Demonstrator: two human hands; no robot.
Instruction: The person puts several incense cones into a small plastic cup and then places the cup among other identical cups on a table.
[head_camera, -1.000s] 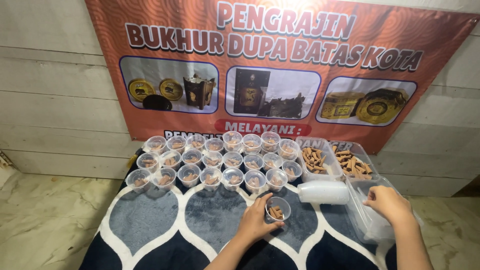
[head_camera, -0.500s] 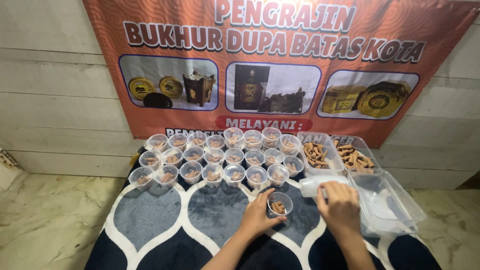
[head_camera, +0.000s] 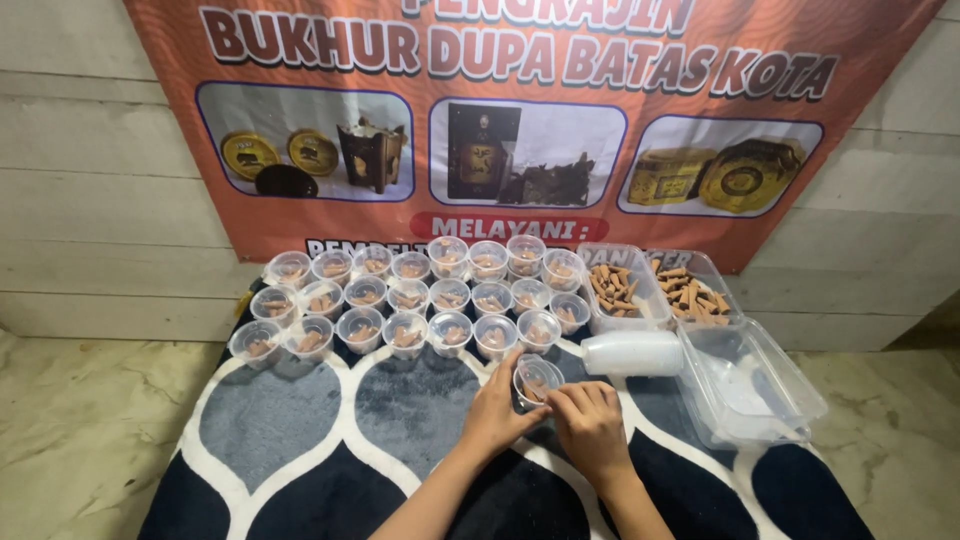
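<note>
A small clear plastic cup (head_camera: 537, 375) with brown pieces inside is tilted on the patterned rug (head_camera: 300, 420), just in front of the rows of cups. My left hand (head_camera: 497, 410) grips it from the left side. My right hand (head_camera: 592, 425) touches its rim from the right, fingers curled at the cup's edge. Behind it stand several similar small cups (head_camera: 405, 300) in three rows, each holding brown pieces.
Two clear tubs of brown cone-shaped pieces (head_camera: 618, 290) (head_camera: 697, 290) stand at the back right. A sleeve of stacked white lids or cups (head_camera: 632, 353) lies beside them. A clear lidded container (head_camera: 750, 385) sits open at right. An orange banner (head_camera: 530, 120) hangs on the wall behind.
My right hand came in from the far right container to the cup held by my left hand. The cup now tilts toward me. The view has moved closer.
</note>
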